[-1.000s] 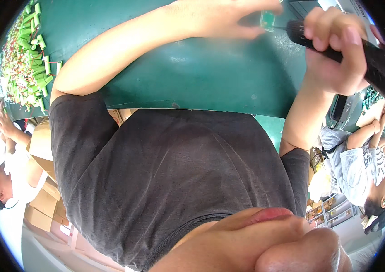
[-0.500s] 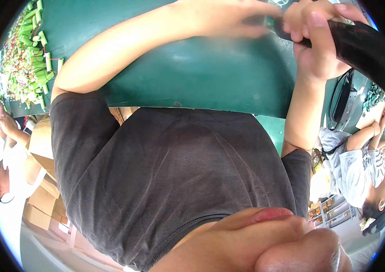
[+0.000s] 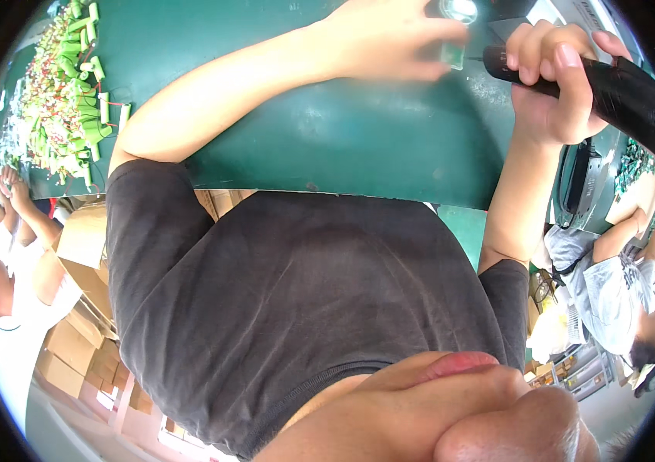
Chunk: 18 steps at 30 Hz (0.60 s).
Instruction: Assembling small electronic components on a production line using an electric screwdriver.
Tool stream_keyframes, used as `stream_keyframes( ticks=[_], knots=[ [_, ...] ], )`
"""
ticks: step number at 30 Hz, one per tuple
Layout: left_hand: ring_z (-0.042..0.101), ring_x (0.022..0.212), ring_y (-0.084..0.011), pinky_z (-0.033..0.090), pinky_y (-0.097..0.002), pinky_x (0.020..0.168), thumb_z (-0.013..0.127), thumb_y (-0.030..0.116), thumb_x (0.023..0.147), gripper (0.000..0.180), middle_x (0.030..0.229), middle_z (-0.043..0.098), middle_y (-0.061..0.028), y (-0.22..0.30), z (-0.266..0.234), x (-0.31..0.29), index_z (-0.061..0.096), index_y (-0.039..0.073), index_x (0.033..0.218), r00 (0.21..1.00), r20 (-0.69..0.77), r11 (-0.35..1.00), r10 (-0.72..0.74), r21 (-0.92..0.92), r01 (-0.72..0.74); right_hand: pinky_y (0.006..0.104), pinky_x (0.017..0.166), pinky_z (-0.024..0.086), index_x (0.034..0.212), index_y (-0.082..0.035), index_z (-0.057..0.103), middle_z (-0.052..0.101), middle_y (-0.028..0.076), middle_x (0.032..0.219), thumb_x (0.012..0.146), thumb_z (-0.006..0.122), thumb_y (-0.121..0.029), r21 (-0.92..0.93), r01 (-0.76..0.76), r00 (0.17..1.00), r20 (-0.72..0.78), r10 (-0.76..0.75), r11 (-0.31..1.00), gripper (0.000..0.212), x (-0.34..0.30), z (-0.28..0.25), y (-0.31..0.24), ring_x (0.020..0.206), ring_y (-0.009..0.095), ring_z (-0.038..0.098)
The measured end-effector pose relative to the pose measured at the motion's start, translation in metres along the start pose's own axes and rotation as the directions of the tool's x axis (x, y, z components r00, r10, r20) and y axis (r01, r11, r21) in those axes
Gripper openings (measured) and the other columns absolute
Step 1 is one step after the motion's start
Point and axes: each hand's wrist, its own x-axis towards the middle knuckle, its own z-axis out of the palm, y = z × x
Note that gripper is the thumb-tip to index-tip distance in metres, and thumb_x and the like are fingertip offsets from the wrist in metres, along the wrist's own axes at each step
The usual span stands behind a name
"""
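Observation:
My left hand [image 3: 389, 42] reaches across from the left, partly blurred, its thumb and a finger on either side of a small clear-and-green piece [image 3: 453, 55], which looks like a little circuit board. My right hand [image 3: 551, 73] is wrapped round a black electric screwdriver [image 3: 613, 88]. The screwdriver's thin tip points left toward the green piece, with a small gap between them. Just above the piece lies a shiny round clear object [image 3: 460, 10], too bright to make out.
The green table [image 3: 304, 138] carries a heap of green cylindrical cells with red wires [image 3: 85, 100] at left. A black device with a cable [image 3: 580, 177] lies at right. Co-workers sit on both sides, by cardboard boxes [image 3: 69, 346] at left and green boards [image 3: 634, 165] at right.
My left hand has drawn left and down with the green piece, away from the screwdriver. The screwdriver's thin tip now shows. The whole view has shifted slightly.

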Motion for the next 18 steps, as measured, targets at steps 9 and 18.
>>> stream_keyframes(
  ticks=[9,18],
  knots=[
    [0.064,0.11,-0.0304,0.051,-0.0378,0.095,0.082,0.017,0.074,0.039,0.117,0.065,-0.0141,-0.052,-0.052,0.037,0.065,0.007,0.107,0.946,-0.12,0.954,-0.301,-0.035,0.299,0.0251,0.056,0.048,0.121,0.0,0.05,0.062,0.005,0.08,0.09,0.066,0.009,-0.259,-0.056,0.964,-0.265,-0.016,0.964,0.036,-0.013,0.008,0.039,0.061,0.011,0.059],
    [0.064,0.12,-0.0366,0.048,-0.0405,0.107,0.075,0.016,0.08,0.049,0.128,0.068,-0.0188,-0.209,-0.105,0.053,0.064,0.004,0.127,0.875,-0.441,0.862,-0.199,0.346,0.37,0.0272,0.055,0.049,0.112,-0.001,0.058,0.067,0.004,0.082,0.083,0.071,0.01,-0.348,-0.032,0.976,-0.215,-0.046,0.937,0.033,-0.007,0.016,0.017,0.062,0.012,0.062]
  ],
)
